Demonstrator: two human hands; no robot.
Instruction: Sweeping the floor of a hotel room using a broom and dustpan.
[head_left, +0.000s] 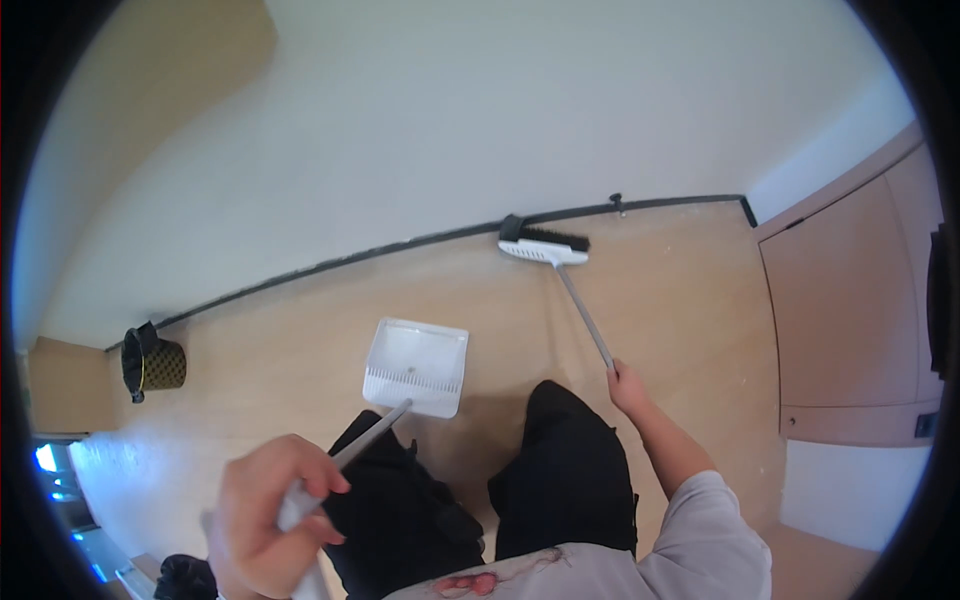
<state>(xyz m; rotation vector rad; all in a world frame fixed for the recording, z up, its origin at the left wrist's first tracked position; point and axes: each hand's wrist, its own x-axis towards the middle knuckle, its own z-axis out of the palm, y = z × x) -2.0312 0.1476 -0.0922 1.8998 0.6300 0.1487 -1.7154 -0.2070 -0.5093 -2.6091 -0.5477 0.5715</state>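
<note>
My left hand (281, 502), at the lower left, grips the handle (375, 431) of a white plastic dustpan (416, 356) that lies on the floor before my legs. In my right hand (626, 386), right of my knees, is the grey pole (585, 315) of a broom. The white broom head (544, 251) with dark bristles is at the black baseboard, and a dark piece sits at its left end. A small dark speck shows in the dustpan.
A patterned waste bin (163, 365) with a black liner stands by the wall at the left, near a cardboard-coloured box (71, 386). A doorstop (616, 202) is at the baseboard (360, 256). A wooden door (844, 300) is on the right.
</note>
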